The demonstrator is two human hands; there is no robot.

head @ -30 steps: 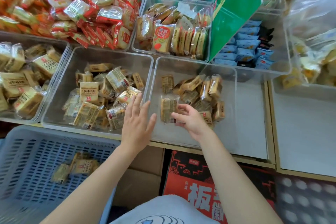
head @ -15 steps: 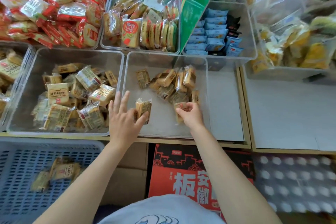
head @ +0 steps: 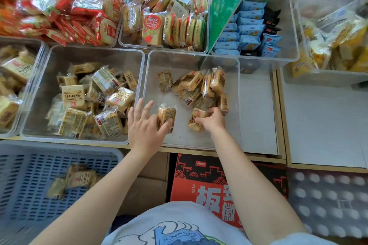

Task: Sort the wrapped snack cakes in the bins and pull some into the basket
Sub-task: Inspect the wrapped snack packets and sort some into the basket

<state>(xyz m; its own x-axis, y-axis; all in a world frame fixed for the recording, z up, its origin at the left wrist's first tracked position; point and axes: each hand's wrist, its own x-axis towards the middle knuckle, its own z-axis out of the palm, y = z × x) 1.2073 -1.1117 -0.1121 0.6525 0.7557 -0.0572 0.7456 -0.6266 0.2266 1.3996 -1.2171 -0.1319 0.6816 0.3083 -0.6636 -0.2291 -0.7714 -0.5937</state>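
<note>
Two snack cakes sit apart from the rest near the front edge of the clear middle bin [head: 191, 59]. One upright cake [head: 166, 114] is pinched by the left hand [head: 145, 127], thumb against its front, the other fingers spread over the wall shared with the fuller left bin [head: 95, 51]. The right hand [head: 213, 120] curls its fingers round a second cake [head: 196, 120]. A loose pile of cakes [head: 199, 89] crowds the bin's back right corner; bare floor shows along its front and left. Below the shelf's front edge, the blue basket [head: 35, 165] holds a few cakes [head: 75, 180] with open room around them.
</note>
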